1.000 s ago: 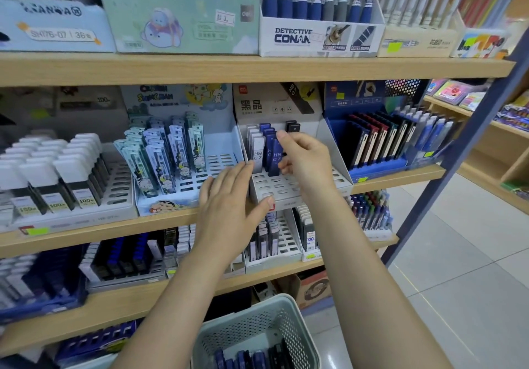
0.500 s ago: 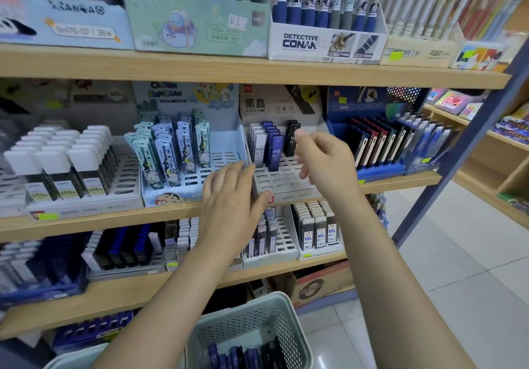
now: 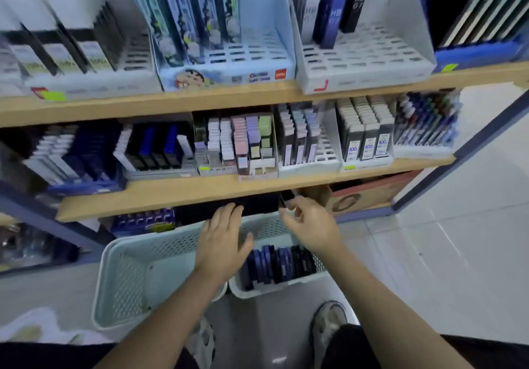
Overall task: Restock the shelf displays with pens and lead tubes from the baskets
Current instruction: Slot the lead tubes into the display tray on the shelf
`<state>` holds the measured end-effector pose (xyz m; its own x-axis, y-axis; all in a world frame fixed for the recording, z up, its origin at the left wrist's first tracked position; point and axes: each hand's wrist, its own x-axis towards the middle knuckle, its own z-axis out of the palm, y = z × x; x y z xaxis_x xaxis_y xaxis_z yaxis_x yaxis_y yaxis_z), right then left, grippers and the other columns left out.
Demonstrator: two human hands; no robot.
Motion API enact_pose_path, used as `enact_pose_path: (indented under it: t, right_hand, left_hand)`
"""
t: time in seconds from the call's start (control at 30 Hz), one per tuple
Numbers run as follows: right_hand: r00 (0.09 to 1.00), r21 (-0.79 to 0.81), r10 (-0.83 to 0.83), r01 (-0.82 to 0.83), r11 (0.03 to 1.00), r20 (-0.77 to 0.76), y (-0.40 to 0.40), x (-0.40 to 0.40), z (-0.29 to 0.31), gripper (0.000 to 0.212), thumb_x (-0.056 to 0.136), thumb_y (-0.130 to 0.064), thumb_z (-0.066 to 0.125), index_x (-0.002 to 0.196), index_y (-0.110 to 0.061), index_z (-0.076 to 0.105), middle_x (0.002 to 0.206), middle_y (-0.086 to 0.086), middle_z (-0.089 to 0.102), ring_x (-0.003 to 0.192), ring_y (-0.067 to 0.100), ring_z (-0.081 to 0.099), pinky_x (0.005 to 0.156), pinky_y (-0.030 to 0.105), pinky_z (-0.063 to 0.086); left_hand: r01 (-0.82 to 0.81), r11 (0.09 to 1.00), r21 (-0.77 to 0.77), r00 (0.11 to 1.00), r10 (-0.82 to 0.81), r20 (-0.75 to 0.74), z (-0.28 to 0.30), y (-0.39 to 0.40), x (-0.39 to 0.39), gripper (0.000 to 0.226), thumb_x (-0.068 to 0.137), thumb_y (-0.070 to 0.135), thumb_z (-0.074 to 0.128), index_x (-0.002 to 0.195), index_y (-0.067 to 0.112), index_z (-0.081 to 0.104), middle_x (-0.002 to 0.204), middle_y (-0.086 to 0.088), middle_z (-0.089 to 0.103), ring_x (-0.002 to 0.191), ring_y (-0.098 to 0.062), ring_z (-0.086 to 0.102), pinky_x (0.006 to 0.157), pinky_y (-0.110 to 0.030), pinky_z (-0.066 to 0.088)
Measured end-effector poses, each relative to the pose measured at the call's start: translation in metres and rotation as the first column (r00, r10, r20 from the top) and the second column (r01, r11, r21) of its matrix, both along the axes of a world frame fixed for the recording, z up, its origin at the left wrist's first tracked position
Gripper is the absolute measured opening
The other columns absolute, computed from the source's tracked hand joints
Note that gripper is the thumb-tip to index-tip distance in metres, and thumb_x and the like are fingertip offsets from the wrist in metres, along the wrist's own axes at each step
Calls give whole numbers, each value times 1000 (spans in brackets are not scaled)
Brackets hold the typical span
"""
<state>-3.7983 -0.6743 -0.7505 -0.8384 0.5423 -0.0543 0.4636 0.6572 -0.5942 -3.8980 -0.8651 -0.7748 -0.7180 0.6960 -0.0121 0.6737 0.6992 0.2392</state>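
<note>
Two pale green perforated baskets stand on the floor below the shelves. The right basket (image 3: 286, 285) holds a row of dark blue and black lead tubes (image 3: 279, 264). The left basket (image 3: 120, 282) looks bare inside. My left hand (image 3: 221, 244) hovers over the gap between the baskets, fingers straight and spread, holding nothing. My right hand (image 3: 310, 224) hangs above the right basket's far rim with loosely curled fingers and nothing in them. On the upper shelf, the white slotted display (image 3: 369, 62) holds a few grey, blue and black tubes (image 3: 333, 7) at its back.
A light-blue cartoon display (image 3: 226, 68) stands left of the white one. The middle shelf (image 3: 200, 189) carries several displays of tubes and erasers. A cardboard box (image 3: 369, 194) sits under it. My shoes (image 3: 329, 323) stand behind the baskets on the tiled floor.
Both hands have dropped from the white display on the upper shelf down to the baskets on the floor. The view has tilted downward with them.
</note>
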Motion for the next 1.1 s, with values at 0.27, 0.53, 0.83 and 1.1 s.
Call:
enact_pose_path:
  t: [0.27,0.53,0.83,1.1]
  right_hand:
    - [908,-410,47,141,901,417,-11,-18,-151,91,70,-60,82,134,-9,41,122,-4,50,125,17,46,97,25,41]
    - [848,-446,40,237,863,529,-24,-40,-199,87,74,-47,85,138,1,48,132,10,55,131,25,50,106,32,41]
    - [804,-545,23,381,746,594,-33,-63,-226,79,75,-32,88,133,2,47,136,13,56,126,29,53,101,31,44]
    - [784,-575,30,428,697,620,-42,-63,-241,83,69,-46,89,129,0,55,118,8,59,119,28,57,86,31,43]
  left_hand:
    - [-68,988,-136,973,96,209,-115,-44,11,97,84,68,25,159,10,7,167,-8,5,154,-25,10,122,-45,16]
    - [-111,991,-73,949,128,289,-140,-47,5,98,84,68,29,160,14,-1,169,-3,-3,155,-18,0,121,-37,6]
    - [-129,991,-35,937,133,322,-144,-49,5,96,85,66,34,161,21,-4,167,7,-12,154,-10,-4,117,-34,7]
    - [-111,994,7,945,103,309,-143,-50,4,95,85,62,38,161,19,0,169,4,-6,155,-14,4,114,-33,14]
